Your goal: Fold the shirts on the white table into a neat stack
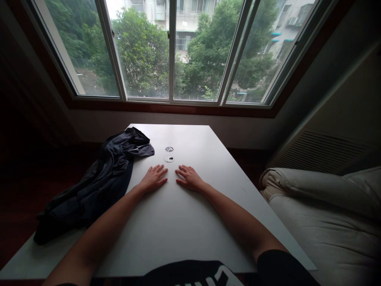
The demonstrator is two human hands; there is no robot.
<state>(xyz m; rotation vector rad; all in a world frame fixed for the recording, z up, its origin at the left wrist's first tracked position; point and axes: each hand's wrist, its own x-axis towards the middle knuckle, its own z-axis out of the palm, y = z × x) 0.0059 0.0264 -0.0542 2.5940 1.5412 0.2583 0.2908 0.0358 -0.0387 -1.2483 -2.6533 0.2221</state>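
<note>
My left hand (154, 178) lies palm down on the white table (178, 230), its fingers spread and nothing in them. Opposite it, my right hand (189, 177) rests flat in the same way, fingers apart, with a narrow gap between the two. Just beyond my fingertips is a round grommet (167, 159) with a dark opening, set in the tabletop. A second small round piece (169, 149) is a little farther off; I cannot make out its kind. Left of my left hand, a dark garment (98, 178) lies crumpled along the table's edge and partly hangs over it.
A sliding window (172, 59) with a wooden frame spans the wall beyond the table, with trees outside. To the right stands a pale padded sofa (321, 206). Behind the sofa is a tall, light unit with a slatted grille (321, 151).
</note>
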